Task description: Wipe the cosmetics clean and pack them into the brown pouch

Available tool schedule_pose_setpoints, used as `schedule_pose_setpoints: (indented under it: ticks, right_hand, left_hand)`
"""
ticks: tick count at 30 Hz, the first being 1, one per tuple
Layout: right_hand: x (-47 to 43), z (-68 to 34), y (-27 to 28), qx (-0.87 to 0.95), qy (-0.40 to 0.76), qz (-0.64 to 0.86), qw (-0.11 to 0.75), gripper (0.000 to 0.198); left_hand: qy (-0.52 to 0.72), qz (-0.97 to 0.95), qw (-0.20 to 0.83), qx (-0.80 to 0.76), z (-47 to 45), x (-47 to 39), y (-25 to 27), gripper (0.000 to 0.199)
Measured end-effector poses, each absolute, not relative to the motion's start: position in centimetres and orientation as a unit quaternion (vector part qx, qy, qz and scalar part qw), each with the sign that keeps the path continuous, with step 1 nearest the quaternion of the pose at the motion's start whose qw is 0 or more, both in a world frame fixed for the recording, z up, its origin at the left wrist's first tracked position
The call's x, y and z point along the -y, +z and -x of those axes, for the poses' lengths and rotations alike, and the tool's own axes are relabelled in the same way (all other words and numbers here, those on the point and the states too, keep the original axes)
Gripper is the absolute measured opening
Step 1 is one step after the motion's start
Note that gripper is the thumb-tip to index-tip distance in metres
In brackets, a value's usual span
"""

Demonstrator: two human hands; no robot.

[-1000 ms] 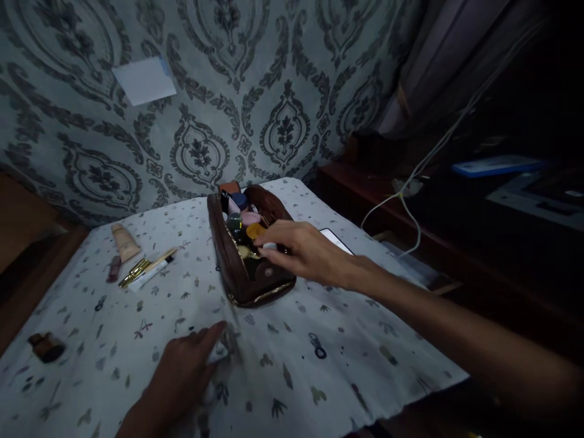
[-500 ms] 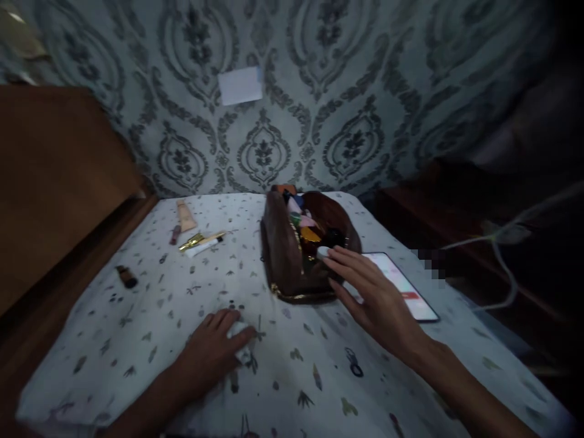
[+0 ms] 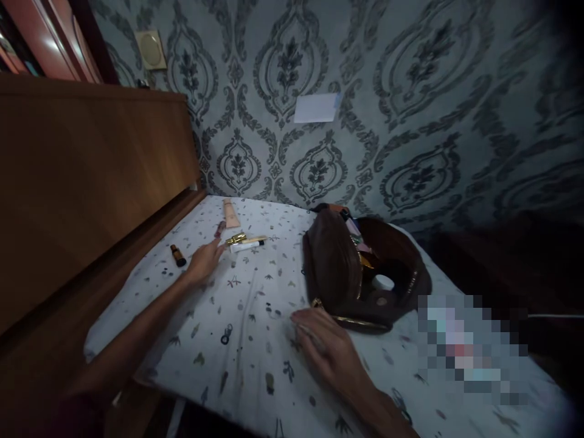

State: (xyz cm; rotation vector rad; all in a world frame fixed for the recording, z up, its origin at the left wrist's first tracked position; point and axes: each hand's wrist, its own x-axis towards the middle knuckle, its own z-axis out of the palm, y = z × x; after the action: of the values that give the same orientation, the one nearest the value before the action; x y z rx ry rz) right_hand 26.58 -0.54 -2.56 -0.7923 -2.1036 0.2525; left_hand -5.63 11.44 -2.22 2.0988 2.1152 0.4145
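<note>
My left hand [image 3: 206, 261] reaches over the printed bedsheet with its fingers stretched out, the tips right by a gold tube [image 3: 236, 239]. Beside that tube lie a white tube with a black cap [image 3: 246, 246] and a thin yellowish stick [image 3: 260, 238]. My right hand [image 3: 326, 344] lies low over the sheet in front of the bag, its fingers curled together and blurred; what they hold, if anything, is hidden. An unzipped brown bag [image 3: 331, 255] stands at the right, with a round white-lidded jar [image 3: 383, 283] and several other items inside.
A beige squeeze tube [image 3: 230, 214], a small pinkish tube [image 3: 219, 229] and a small brown bottle with a black cap [image 3: 177, 255] lie farther left. A wooden cabinet [image 3: 100, 152] borders the left side. The patterned wall [image 3: 292, 61] rises behind; a pixelated patch covers the right.
The view has swung left. My left hand has moved forward to the gold tube; the crumpled pale thing under it no longer shows. My right hand has left the bag, where the white-lidded jar now lies.
</note>
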Motion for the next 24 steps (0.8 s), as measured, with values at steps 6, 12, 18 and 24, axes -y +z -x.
schedule_pose_setpoints:
  ticks: [6,12,18,24]
  right_hand:
    - [-2.4,-20.5,-3.2,0.793,0.31,0.386,0.355,0.022]
    - [-3.7,-18.3,-5.1,0.747,0.35,0.406,0.393,0.022]
    - [-3.6,-18.9,-7.0,0.744,0.32,0.41,0.42,0.022]
    - [-3.6,-18.8,-7.1,0.743,0.296,0.394,0.453,0.035]
  left_hand:
    - [0.127,-0.716,0.068,-0.683,5.5,-15.9,-2.8,0.035]
    - [0.111,-0.71,0.039,-0.694,4.4,-16.1,-3.8,0.037]
    - [0.122,-0.694,0.023,-0.709,4.2,-15.0,-3.3,0.032]
    - [0.136,-0.73,0.026,-0.67,3.9,-11.7,-0.6,0.034]
